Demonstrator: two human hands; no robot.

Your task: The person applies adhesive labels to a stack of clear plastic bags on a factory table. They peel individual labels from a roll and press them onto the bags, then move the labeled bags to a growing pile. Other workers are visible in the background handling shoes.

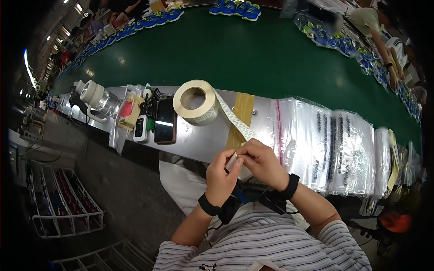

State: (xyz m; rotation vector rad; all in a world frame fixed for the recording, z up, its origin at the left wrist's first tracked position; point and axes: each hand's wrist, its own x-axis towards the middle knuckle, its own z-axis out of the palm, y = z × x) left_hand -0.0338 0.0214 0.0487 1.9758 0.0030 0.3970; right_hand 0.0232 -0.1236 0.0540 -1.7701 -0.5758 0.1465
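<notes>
A large roll of labels point(192, 116) stands on the metal ledge. From it a printed label strip point(235, 121) runs down to my hands, passing behind the fingers of my right hand point(263, 161). That hand is closed, thumb and fingertips pinched on the strip. My left hand point(220, 177) is closed too, and a small white end of paper point(231, 161) shows between its thumb and fingers. Both hands touch at the fingertips, just over the ledge's near edge. Fingers hide how the white end joins the strip.
Stacked clear plastic bags point(312, 140) lie right of my hands. Left of the roll are a phone point(165, 124), a small white device point(140, 128) and a clear bottle point(107, 103). Beyond runs a green conveyor belt point(271, 58) with blue shoes point(235, 9). Co-workers stand along it.
</notes>
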